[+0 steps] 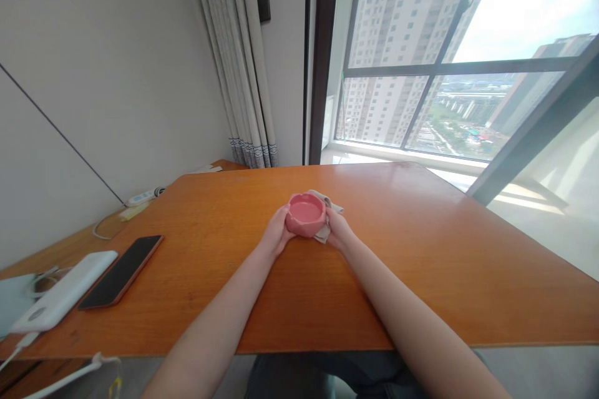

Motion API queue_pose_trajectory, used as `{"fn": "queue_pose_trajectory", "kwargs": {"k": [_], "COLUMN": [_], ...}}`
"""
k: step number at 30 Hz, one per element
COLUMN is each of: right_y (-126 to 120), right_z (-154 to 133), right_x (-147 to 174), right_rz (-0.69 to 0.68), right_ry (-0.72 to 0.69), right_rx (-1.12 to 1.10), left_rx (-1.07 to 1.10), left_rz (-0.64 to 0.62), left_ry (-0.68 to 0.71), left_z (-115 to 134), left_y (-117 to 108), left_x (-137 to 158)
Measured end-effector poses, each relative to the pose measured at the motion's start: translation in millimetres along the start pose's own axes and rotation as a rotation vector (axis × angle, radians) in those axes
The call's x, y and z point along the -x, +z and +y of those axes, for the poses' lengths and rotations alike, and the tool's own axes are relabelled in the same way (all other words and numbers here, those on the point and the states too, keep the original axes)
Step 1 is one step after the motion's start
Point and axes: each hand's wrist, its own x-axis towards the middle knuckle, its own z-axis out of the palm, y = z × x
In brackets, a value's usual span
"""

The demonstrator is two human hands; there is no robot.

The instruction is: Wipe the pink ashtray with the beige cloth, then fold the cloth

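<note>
"While 2 hands are reaching over the desk (421,261), what are they holding?"

"They are holding 1 pink bowl (306,216), hollow side up. I cannot tell whether its base is touching the desk."

"How are the fingers sitting?"

"On the bowl's left, the left hand (277,229) is gripping the wall with its fingers. On its right, the right hand (339,227) is gripping too, with a greyish cloth (322,235) bunching beside the bowl, apparently under those fingers."

"Why both sides?"

"Probably that opposed hold is keeping the bowl level, while the right hand is likely pinning the cloth."

"And the phone (122,271) and white power bank (70,286)?"

"Both are lying well left of the bowl, presumably leaving the arms room."
</note>
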Motion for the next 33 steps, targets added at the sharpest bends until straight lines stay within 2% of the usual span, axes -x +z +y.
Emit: {"fn": "queue_pose_trajectory", "kwargs": {"k": [3, 5, 8, 10, 12, 14, 17, 20, 22, 25, 28, 31, 33], "right_y": [4.6, 2.0, -9.0, -16.6, -20.7, -20.0, -13.0, -6.3, -5.1, -8.1, -11.8, -11.2, -8.6], "right_z": [6.8, 8.4, 3.2, -2.1, -4.8, -2.6, 8.7, 20.9, 24.2, 18.0, 4.2, -3.9, -1.8], "right_x": [2.2, 0.5, -5.8, -9.8, -11.8, -11.4, -8.7, -7.2, -7.7, -8.8, -8.0, -5.6, -4.5], "right_rz": [-0.023, -0.005, 0.094, 0.194, 0.256, 0.223, 0.125, 0.094, 0.081, 0.117, 0.148, 0.036, -0.023], "right_ry": [-0.016, -0.065, -0.132, -0.136, -0.119, -0.107, -0.137, -0.162, -0.192, -0.244, -0.24, -0.153, -0.118], "right_rx": [-0.059, -0.039, 0.088, 0.213, 0.307, 0.325, 0.247, 0.178, 0.172, 0.238, 0.299, 0.281, 0.227], "left_rx": [0.052, 0.008, -0.087, -0.123, -0.141, -0.151, -0.104, -0.019, -0.019, -0.121, -0.201, -0.242, -0.249], "left_rz": [0.076, 0.07, -0.06, -0.173, -0.221, -0.158, 0.032, 0.186, 0.238, 0.175, 0.051, 0.001, 0.04], "left_ry": [0.06, 0.007, -0.111, -0.167, -0.195, -0.178, -0.093, 0.0, 0.028, -0.008, -0.136, -0.269, -0.259], "left_z": [0.5, 0.4, -0.4, -1.1, -2.4, -4.6, -8.4, -10.8, -11.1, -10.0, -8.3, -7.5, -7.7], "left_y": [-1.3, -3.2, -3.7, -1.9, 0.0, 0.7, -0.1, 0.2, 2.2, 5.8, 6.0, 3.2, 2.1], "left_x": [-2.3, -0.6, 6.3, 10.6, 11.8, 9.1, 1.3, -2.9, -1.4, 4.8, 9.2, 8.4, 6.1]}}
